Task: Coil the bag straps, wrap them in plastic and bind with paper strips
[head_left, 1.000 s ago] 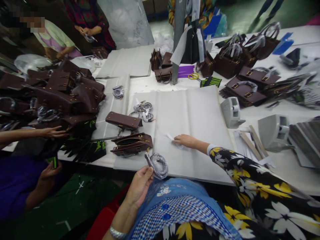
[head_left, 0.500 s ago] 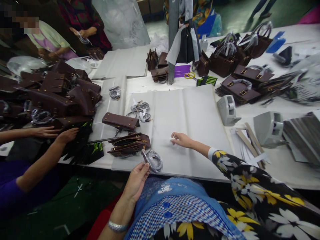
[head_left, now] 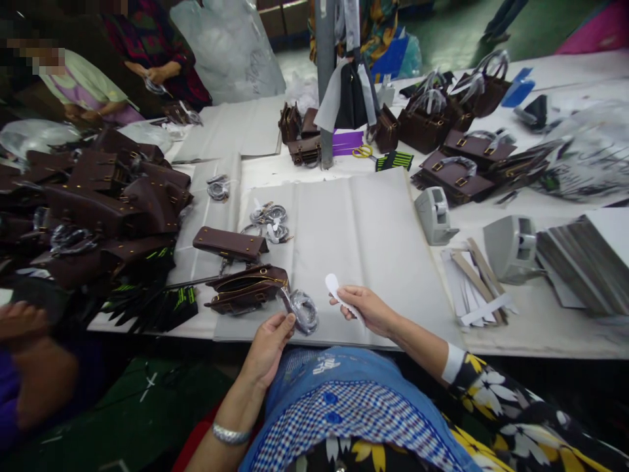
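Near the table's front edge, my left hand pinches one end of a coiled bag strap in clear plastic wrap. To the right, my right hand grips a white strip with a rounded end, which looks like paper or thin plastic. Just left of the strap lies a dark brown handbag, its zip open and its gold fittings showing. Behind that bag rests another brown handbag on its side, metal feet showing. More coiled straps sit farther back on the grey sheet.
A pile of brown handbags fills the left side, with a co-worker's hand below it. Tape dispensers, cardboard strips and a stack of grey boards stand at right. A post rises behind, near yellow-handled scissors.
My right hand has drawn nearer to me, and the white strip in it now shows at length. The co-worker's hands have left the bag pile. My left hand keeps hold of the strap.
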Motion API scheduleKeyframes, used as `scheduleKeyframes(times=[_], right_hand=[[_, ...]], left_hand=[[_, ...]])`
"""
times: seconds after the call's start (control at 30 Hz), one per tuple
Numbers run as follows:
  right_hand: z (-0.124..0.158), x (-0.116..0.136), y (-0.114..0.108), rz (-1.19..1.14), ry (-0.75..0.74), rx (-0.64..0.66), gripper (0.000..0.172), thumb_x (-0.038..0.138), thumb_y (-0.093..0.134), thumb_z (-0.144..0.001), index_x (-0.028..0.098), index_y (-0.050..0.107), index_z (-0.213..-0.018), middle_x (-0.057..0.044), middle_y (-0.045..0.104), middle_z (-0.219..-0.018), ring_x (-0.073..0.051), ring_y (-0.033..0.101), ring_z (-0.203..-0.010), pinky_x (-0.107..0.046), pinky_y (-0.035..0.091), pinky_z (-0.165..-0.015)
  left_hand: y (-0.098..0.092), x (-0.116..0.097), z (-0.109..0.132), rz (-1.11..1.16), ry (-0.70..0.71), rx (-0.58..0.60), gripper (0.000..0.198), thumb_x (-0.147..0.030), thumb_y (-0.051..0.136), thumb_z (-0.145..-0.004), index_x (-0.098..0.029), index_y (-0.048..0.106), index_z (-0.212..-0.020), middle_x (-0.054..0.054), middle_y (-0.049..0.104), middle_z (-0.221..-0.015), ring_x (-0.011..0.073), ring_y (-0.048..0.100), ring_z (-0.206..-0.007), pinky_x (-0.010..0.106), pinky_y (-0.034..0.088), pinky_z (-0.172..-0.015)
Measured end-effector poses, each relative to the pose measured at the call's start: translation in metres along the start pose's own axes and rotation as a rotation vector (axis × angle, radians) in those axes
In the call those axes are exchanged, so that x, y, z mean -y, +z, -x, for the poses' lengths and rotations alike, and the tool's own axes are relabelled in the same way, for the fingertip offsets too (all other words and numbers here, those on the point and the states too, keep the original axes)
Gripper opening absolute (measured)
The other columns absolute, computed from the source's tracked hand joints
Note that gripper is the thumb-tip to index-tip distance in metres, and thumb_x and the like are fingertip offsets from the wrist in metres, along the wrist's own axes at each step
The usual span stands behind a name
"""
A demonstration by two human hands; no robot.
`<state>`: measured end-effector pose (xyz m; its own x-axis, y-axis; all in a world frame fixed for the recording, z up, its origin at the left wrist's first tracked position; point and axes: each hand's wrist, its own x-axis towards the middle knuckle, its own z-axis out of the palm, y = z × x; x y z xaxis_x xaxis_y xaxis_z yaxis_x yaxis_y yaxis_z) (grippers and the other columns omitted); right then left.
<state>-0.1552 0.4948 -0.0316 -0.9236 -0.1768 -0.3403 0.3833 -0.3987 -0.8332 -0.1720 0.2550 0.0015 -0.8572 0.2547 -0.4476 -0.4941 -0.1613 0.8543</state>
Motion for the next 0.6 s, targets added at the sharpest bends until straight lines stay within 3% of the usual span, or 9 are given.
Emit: scheduleKeyframes(times=[0.13,0.2,0.3,0.43,0.53,0.6], right_hand=[[0.012,0.006,0.006,0.07,0.001,-0.001,0.038,0.052,0.063,-0.083,0.015,0.072,-0.085,0.0,0.061,-0.056,-0.008,0.047,-0.046,-0.022,0.037,-0.048],[0.016,0.009,0.009,0.119,-0.017,-0.011,0.039,0.053,0.062,-0.083,0.015,0.072,-0.085,0.0,0.061,-0.056,-0.008,0.047,-0.045,-0.023,0.036,-0.047],[0.02,0.014,0.013,0.189,-0.115,-0.073,0.037,0.052,0.066,-0.08,0.016,0.074,-0.081,-0.004,0.069,-0.072,-0.011,0.053,-0.056,-0.027,0.041,-0.056],[0.026,0.014,0.012,0.163,-0.218,-0.106,0.037,0.05,0.066,-0.081,0.016,0.072,-0.068,-0.009,0.072,-0.094,-0.02,0.058,-0.088,-0.032,0.042,-0.078],[0.03,0.011,0.009,0.131,-0.197,-0.107,0.031,0.046,0.068,-0.08,0.018,0.076,-0.091,-0.007,0.071,-0.104,-0.021,0.058,-0.096,-0.034,0.041,-0.086],[0.032,0.009,0.008,0.12,-0.213,-0.126,0.036,0.041,0.072,-0.077,0.022,0.072,-0.107,-0.005,0.07,-0.11,-0.021,0.058,-0.1,-0.034,0.041,-0.089]], left_hand=[[0.007,-0.004,0.0,-0.072,0.025,0.009,0.026,-0.037,0.081,-0.071,-0.013,0.072,-0.077,-0.001,0.065,-0.071,0.0069,0.049,-0.064,0.017,0.042,-0.064],[0.011,-0.005,0.0,-0.094,0.034,0.019,0.026,-0.037,0.08,-0.072,-0.014,0.073,-0.081,0.0,0.068,-0.074,0.007,0.05,-0.065,0.017,0.041,-0.065],[0.014,-0.006,0.0,-0.109,0.048,0.031,0.027,-0.038,0.078,-0.073,-0.014,0.074,-0.087,0.002,0.071,-0.081,0.0082,0.052,-0.07,0.018,0.042,-0.069],[0.016,-0.006,0.001,-0.129,0.066,0.032,0.027,-0.038,0.077,-0.075,-0.015,0.075,-0.088,0.003,0.071,-0.082,0.0102,0.054,-0.072,0.02,0.042,-0.071],[0.017,-0.005,0.002,-0.137,0.073,0.036,0.03,-0.038,0.077,-0.075,-0.015,0.075,-0.095,0.005,0.073,-0.087,0.0127,0.057,-0.076,0.021,0.043,-0.073],[0.018,-0.005,0.002,-0.148,0.082,0.041,0.032,-0.037,0.077,-0.075,-0.015,0.075,-0.098,0.006,0.073,-0.09,0.0149,0.059,-0.08,0.024,0.044,-0.078]])
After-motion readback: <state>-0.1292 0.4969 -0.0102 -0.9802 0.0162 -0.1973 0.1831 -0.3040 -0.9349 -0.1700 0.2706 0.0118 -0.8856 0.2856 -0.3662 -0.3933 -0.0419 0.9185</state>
